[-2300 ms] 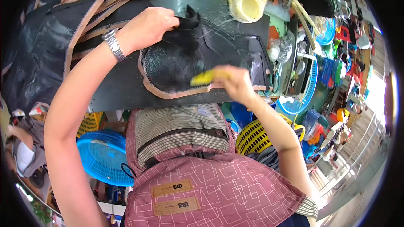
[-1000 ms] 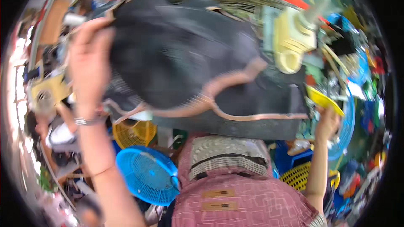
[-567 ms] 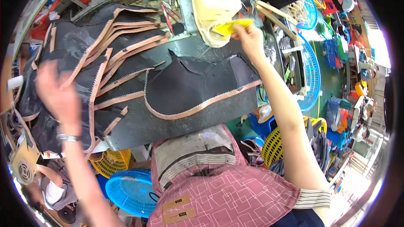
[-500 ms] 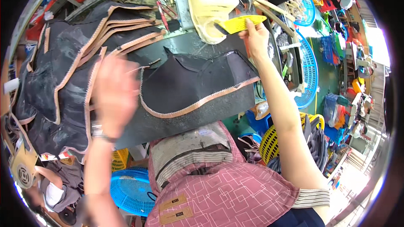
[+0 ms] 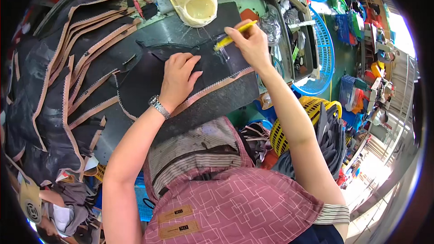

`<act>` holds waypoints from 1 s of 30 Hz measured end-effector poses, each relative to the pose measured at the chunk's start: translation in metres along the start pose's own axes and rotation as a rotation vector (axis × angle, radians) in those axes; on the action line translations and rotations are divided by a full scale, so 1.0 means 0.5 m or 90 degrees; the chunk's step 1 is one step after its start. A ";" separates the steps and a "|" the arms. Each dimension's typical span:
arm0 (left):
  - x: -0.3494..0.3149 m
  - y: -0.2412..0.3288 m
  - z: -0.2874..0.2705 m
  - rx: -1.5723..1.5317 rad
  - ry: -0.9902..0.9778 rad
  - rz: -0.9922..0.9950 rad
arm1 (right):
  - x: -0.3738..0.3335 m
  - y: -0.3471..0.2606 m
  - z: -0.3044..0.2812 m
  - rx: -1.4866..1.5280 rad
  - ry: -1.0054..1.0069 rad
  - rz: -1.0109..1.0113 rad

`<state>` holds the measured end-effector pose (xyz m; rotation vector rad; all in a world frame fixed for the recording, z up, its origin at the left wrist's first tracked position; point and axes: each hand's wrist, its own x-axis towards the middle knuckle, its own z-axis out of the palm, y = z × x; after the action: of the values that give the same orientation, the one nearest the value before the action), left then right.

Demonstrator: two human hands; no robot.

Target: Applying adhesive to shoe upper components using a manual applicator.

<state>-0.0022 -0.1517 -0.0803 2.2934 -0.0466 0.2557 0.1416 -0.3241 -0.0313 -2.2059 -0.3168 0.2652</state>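
Note:
A dark shoe-upper piece (image 5: 205, 70) with a tan zigzag-stitched edge lies flat on the black work board (image 5: 212, 106). My left hand (image 5: 178, 77) rests on its middle, fingers bent a little and thumb apart, holding nothing. In my right hand (image 5: 253, 45) is a yellow-handled brush (image 5: 236, 35). Its tip is down at the piece's upper right part, where a glossy streak shows; the bristles are hard to make out. Just beyond stands a cream-yellow pot (image 5: 194, 2) with a round opening, crusted around its rim.
Several similar dark pieces (image 5: 58, 77) with tan edges overlap on the left. Red-handled pliers (image 5: 135, 2) lie at the back. Blue baskets (image 5: 327, 58) and a yellow basket (image 5: 312, 106) stand to the right. Another person (image 5: 54, 208) is at the lower left.
My right hand has brought the brush from beside the pot down onto the piece. My left hand has moved right, from the stacked pieces onto this one.

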 end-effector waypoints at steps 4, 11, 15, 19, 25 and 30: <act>0.000 -0.005 0.017 0.043 0.039 0.012 | -0.011 0.042 0.036 0.076 0.076 -0.117; -0.005 -0.004 0.028 0.079 0.091 0.043 | -0.070 0.019 0.004 0.031 0.021 -0.140; -0.007 -0.004 0.029 0.077 0.107 0.041 | -0.096 -0.001 -0.031 -0.055 -0.090 -0.245; -0.003 0.001 0.029 0.080 0.094 0.050 | -0.061 0.029 -0.038 0.227 0.076 0.054; -0.010 0.007 0.022 0.124 0.064 0.065 | -0.077 0.051 -0.051 -0.029 0.006 0.096; -0.007 0.013 0.014 0.127 0.052 0.098 | -0.056 0.031 -0.012 0.207 -0.067 -0.073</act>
<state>-0.0050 -0.1615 -0.0807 2.4781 -0.1630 0.4515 0.1188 -0.3467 -0.0377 -1.8513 -0.4254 0.3454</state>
